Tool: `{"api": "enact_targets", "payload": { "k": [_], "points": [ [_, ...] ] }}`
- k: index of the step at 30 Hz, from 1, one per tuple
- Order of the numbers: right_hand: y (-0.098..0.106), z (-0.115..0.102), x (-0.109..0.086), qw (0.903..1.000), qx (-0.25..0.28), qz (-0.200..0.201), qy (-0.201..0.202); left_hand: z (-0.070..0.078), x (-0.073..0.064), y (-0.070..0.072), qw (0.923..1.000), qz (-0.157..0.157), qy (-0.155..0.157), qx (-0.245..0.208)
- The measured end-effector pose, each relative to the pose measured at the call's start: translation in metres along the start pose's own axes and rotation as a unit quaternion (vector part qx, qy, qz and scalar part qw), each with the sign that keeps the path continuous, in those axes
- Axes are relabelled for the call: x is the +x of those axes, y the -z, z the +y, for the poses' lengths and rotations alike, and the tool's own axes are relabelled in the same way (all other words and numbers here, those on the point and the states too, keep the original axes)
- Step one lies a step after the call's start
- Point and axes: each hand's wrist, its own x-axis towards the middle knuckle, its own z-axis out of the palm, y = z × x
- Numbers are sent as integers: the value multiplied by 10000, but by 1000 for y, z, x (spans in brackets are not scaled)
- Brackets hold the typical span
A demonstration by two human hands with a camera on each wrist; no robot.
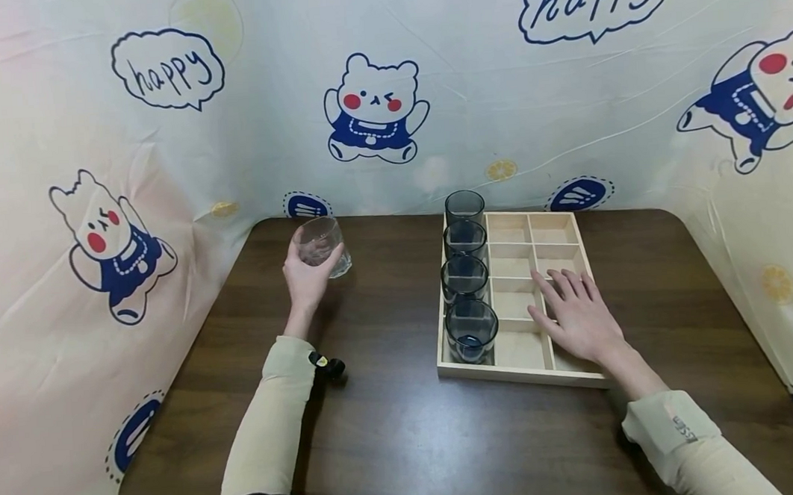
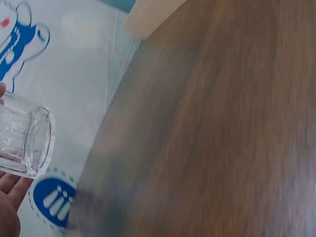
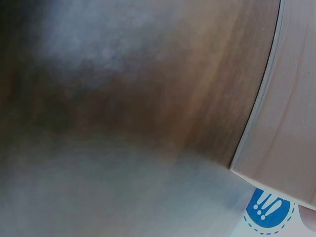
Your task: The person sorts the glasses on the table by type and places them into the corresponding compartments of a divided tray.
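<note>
My left hand (image 1: pixel 308 280) grips a clear drinking glass (image 1: pixel 323 245) at the far left of the table, thumb on the near side. In the left wrist view the thick base of that glass (image 2: pixel 40 143) shows, with fingers beneath it. My right hand (image 1: pixel 580 316) lies over the right side of a wooden compartment tray (image 1: pixel 524 376), fingers straight and spread, holding nothing. Dark-tinted glasses stand in a row down the tray's left column, among them the nearest dark glass (image 1: pixel 471 329) and the farthest dark glass (image 1: pixel 464 205). Most of the right hand is outside the right wrist view.
The dark wooden table (image 1: pixel 392 427) has its far edge against a printed cloth (image 1: pixel 470 116), which also hangs at both sides. In the right wrist view the tray's wooden side (image 3: pixel 281 113) is close to the camera.
</note>
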Motion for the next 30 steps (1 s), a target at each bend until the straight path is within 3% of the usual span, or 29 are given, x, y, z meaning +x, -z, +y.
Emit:
{"api": "enact_targets", "payload": {
  "k": [19,30],
  "points": [
    [2,1,0,10000,-16,-20,-7,72,-9,-65,9903,-887,-1036,-260],
    [0,3,0,10000,27,15,-23,118,-11,-106,9779,-1604,-1214,-567]
  ]
}}
